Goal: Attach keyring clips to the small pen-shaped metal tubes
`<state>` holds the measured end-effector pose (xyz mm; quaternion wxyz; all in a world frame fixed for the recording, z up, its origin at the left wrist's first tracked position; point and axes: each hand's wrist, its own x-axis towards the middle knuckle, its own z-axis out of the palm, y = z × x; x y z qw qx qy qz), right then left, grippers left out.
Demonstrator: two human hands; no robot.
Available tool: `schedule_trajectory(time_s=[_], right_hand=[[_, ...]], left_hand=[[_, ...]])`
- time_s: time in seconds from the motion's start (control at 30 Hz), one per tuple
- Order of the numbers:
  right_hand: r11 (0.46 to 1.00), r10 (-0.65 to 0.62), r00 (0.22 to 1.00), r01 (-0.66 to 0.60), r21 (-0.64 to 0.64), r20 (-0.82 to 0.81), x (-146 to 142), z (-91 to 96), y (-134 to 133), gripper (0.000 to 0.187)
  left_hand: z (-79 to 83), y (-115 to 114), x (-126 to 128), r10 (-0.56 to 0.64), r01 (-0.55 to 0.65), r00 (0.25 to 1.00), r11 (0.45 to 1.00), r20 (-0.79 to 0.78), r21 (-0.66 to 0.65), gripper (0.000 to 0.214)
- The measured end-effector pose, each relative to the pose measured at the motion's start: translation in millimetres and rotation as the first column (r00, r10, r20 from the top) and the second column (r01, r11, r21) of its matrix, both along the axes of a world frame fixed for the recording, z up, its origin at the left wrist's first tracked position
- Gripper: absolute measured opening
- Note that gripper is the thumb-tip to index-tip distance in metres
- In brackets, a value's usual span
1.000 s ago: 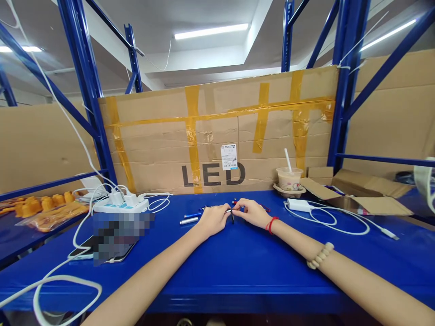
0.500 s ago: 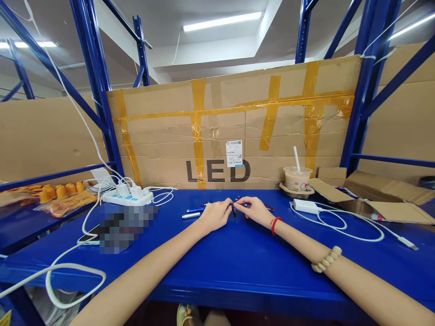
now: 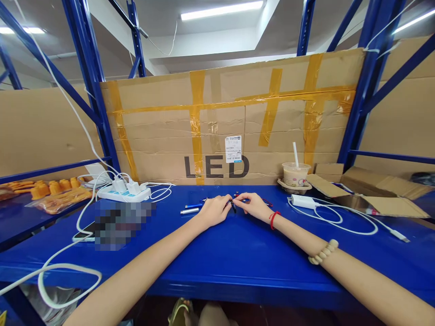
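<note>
Both my hands meet at the middle of the blue table [image 3: 238, 258]. My left hand [image 3: 214, 211] is curled, its fingertips pinching a small dark pen-like part [image 3: 233, 206]. My right hand [image 3: 253, 206] pinches the same part from the other side; a red string circles that wrist. Just left of my left hand lie a silver tube [image 3: 189, 211] and a blue pen piece [image 3: 193, 206]. Small red and dark bits [image 3: 238, 195] lie behind my fingers, too small to name.
A white power strip [image 3: 123, 193] with plugs and cables stands at the left, a blurred-out device in front of it. A drink cup with a straw [image 3: 295, 174], a white charger [image 3: 302, 201] with cable and flattened cardboard [image 3: 374, 199] lie at the right. A taped cardboard wall marked LED stands behind.
My hands stay together on the small part, with only slight finger shifts. The camera view has tilted a little.
</note>
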<state>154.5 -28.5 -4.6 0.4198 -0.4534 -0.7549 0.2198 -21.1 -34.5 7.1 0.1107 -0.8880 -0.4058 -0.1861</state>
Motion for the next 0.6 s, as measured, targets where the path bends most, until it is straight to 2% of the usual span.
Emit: schedule_trajectory(time_s=[0.2, 0.43, 0.53, 0.6], right_hand=[[0.996, -0.074, 0.975, 0.063, 0.057, 0.208, 4.0, -1.6, 2.2, 0.023], [0.990, -0.059, 0.921, 0.005, 0.139, 0.385, 9.5, 5.2, 0.1, 0.017], [0.988, -0.067, 0.914, 0.005, 0.154, 0.399, 11.5, 8.1, -0.7, 0.022], [0.987, -0.087, 0.912, 0.024, 0.160, 0.402, 13.6, 9.3, -0.5, 0.025]], left_hand=[[-1.3, 7.6, -1.8, -0.102, 0.103, 0.995, 0.994, 0.021, -0.037, 0.026], [-2.8, 7.5, -0.9, -0.107, 0.112, 0.993, 0.987, 0.046, -0.114, 0.025], [4.4, 5.3, -0.5, -0.091, 0.099, 0.987, 0.994, 0.132, -0.055, 0.024], [16.4, 1.3, 1.1, -0.144, 0.144, 0.967, 0.989, 0.210, 0.013, 0.023]])
